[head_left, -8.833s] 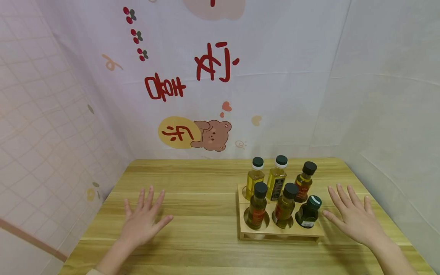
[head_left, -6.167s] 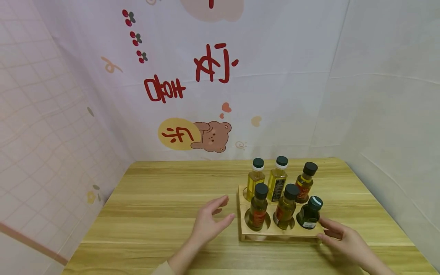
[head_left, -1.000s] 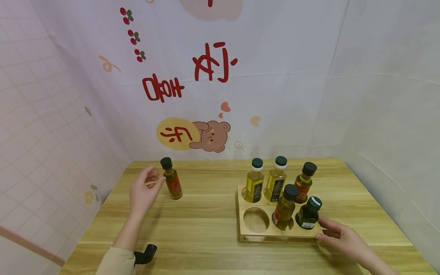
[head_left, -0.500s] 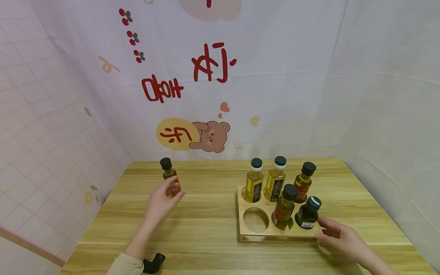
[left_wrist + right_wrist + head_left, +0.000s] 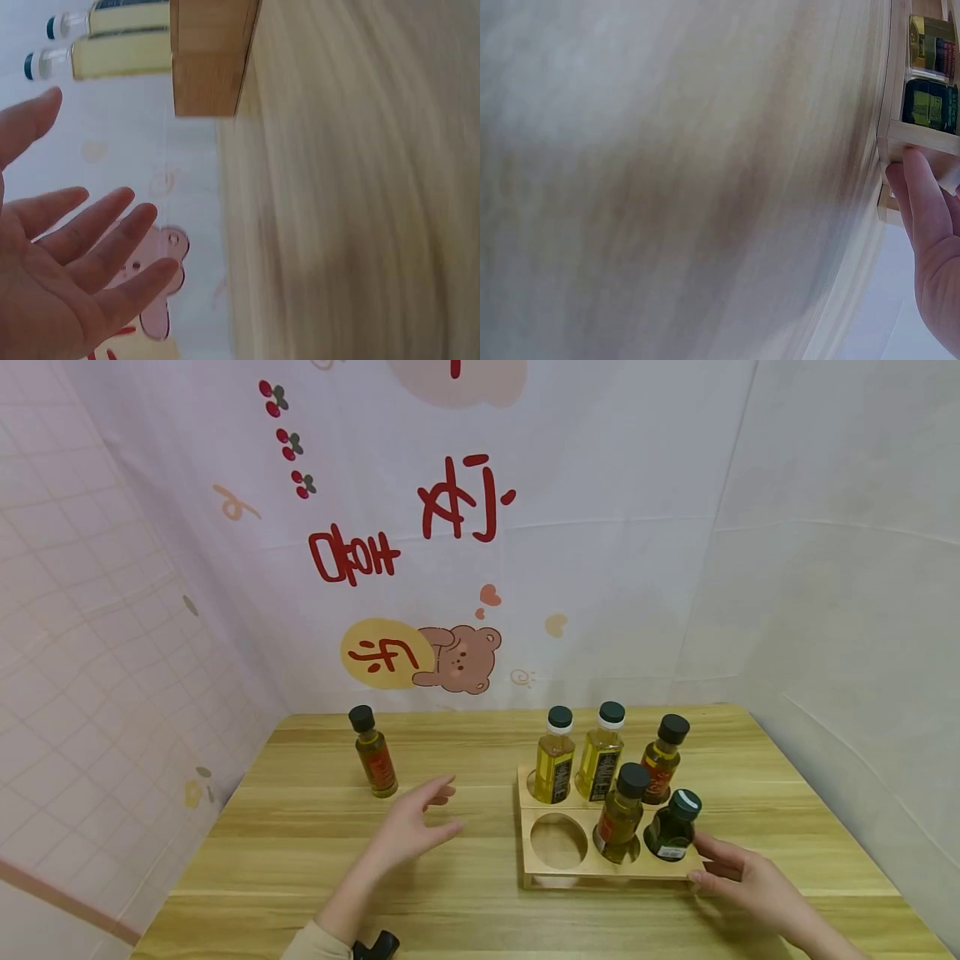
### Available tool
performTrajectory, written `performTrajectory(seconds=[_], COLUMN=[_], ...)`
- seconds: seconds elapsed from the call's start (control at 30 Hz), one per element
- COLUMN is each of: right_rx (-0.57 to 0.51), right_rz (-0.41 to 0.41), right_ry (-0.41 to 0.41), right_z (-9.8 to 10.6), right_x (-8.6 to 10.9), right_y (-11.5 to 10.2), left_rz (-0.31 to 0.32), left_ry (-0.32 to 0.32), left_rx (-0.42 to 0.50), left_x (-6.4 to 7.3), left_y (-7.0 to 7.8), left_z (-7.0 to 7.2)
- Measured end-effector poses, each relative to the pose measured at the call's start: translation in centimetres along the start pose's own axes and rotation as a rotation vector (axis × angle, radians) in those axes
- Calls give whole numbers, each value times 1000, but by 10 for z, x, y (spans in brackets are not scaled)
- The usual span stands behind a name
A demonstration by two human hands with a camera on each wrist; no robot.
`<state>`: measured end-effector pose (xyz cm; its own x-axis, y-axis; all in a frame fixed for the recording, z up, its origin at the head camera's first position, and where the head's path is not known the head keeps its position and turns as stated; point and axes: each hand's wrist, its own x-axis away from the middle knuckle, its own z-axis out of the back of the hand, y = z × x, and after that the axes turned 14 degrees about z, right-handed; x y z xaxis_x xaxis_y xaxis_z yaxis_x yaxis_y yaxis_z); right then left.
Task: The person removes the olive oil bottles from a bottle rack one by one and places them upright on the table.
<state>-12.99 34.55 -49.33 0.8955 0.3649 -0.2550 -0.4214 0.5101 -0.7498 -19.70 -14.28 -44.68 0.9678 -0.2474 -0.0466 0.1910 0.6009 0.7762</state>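
My left hand [image 5: 411, 828] hovers over the table with fingers apart and nothing held; its spread palm also fills the left of the left wrist view. Behind it and to the left, a small oil bottle [image 5: 381, 768] with a black cap and red label stands upright. My right hand [image 5: 757, 887] holds the right end of the two-tier wooden bottle rack [image 5: 637, 867], thumb at the front corner. Two clear yellow oil bottles [image 5: 554, 770] and a red-labelled bottle [image 5: 660, 770] fill the rear tier. A dark-capped bottle [image 5: 619, 822] and a squat dark green jar [image 5: 669, 835] occupy the front one.
The front-left round hole [image 5: 558, 841] of the rack has no bottle. A wooden table [image 5: 465, 910] lies under everything, bounded by a printed white cloth [image 5: 600, 568] behind and at the sides. A black device [image 5: 377, 946] sits at my left wrist.
Earlier the front-left bottle left the rack and now stands on the table's left. My left hand has since moved right, away from it. The right hand stays at the rack.
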Motion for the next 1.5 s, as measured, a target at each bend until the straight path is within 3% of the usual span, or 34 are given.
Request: performTrajectory(seconds=[0.3, 0.5, 0.73, 0.93, 1.17, 1.37, 1.5], right_rx=[-18, -36, -18, -1, 9, 10, 10], right_rz=[-43, -55, -54, -39, -34, -32, -37], right_ry=[6, -15, -17, -15, -10, -7, -8], right_z=[1, 2, 1, 0, 0, 0, 1], right_x=[0, 0, 1, 1, 1, 0, 0], right_y=[-2, -2, -2, -1, -1, -2, -2], left_rz=[-114, -185, -260, -267, -230, -274, -259], left_ry=[-178, -235, -235, -237, -246, -222, -230], left_rx=[-57, -29, -18, 18, -24, -34, -14], left_x=[-8, -15, -22, -27, -36, -44, -49], left_y=[26, 48, 66, 80, 100, 117, 125], left_z=[-30, -49, -72, -87, -97, -100, -103])
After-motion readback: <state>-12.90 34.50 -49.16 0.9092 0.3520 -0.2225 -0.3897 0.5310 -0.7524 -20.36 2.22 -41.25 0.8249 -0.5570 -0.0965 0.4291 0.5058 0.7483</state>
